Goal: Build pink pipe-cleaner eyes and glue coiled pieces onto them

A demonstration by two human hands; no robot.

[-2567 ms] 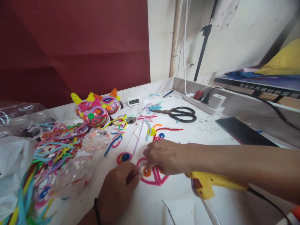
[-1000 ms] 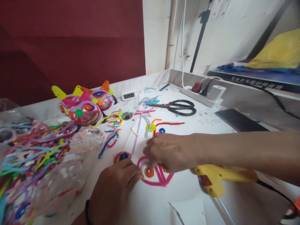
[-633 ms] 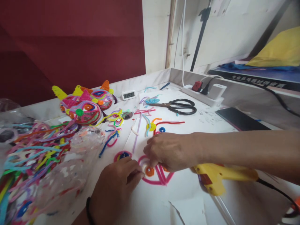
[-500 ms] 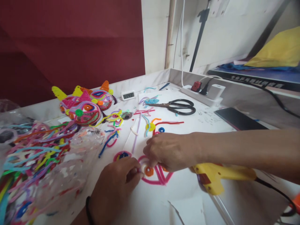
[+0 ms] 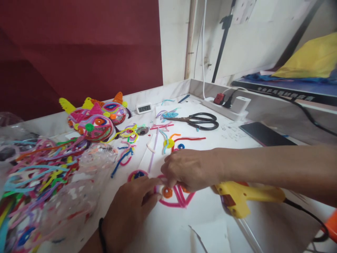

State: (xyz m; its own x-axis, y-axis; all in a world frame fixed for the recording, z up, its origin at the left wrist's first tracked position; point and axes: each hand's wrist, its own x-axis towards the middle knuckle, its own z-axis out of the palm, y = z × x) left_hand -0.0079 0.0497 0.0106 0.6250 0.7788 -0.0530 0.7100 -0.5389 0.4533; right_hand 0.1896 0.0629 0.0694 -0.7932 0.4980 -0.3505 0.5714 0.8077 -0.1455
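A flat face made of pink pipe cleaners [image 5: 171,204], with an orange coiled eye [image 5: 167,192] bearing a pearl-like bead, lies on the white table. My left hand [image 5: 131,205], a dark band at its wrist, pinches the face's left edge, where white and lavender pipe cleaner shows. From the right, my right hand [image 5: 191,169] reaches over the top of the face with its fingers bent down onto it; its fingertips are mostly hidden, and so is whatever they pinch. Just behind my left hand sits a round pipe-cleaner piece [image 5: 137,174] in pink and blue, partly covered.
A yellow glue gun [image 5: 237,198] lies beneath my right forearm, its cord running right. Black-handled scissors [image 5: 202,120], a phone [image 5: 265,134] and a power strip [image 5: 223,108] are farther back. Loose pipe cleaners [image 5: 39,172] and finished colourful ornaments [image 5: 96,128] occupy the left side.
The fingers of my left hand have stretched slightly to the right along the face's edge. My right hand stays nearly in place, and the view has shifted a little.
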